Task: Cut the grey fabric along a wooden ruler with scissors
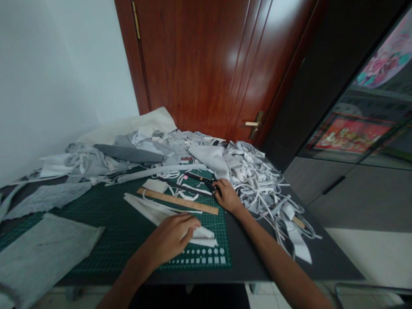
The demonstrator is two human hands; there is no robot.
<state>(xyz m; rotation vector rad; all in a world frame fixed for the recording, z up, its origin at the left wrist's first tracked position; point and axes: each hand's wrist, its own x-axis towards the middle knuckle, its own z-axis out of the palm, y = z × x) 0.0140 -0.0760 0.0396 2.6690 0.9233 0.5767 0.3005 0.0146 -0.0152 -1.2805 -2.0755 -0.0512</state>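
Note:
My left hand is closed over a folded piece of white fabric on the green cutting mat, near its front edge. The fabric's other end spreads up and left from under the fingers. Farther forward, my right hand has its fingers curled on the handles of black scissors; the blades point left over the mat. Between the hands lies a wooden ruler, with thin white strips around it. A dark strip-shaped piece lies just beyond the ruler.
Grey and white fabric scraps are heaped along the back. A tangle of cut strips covers the table's right side. At the left lies a flat pale grey fabric sheet. A wooden door and dark cabinet stand behind.

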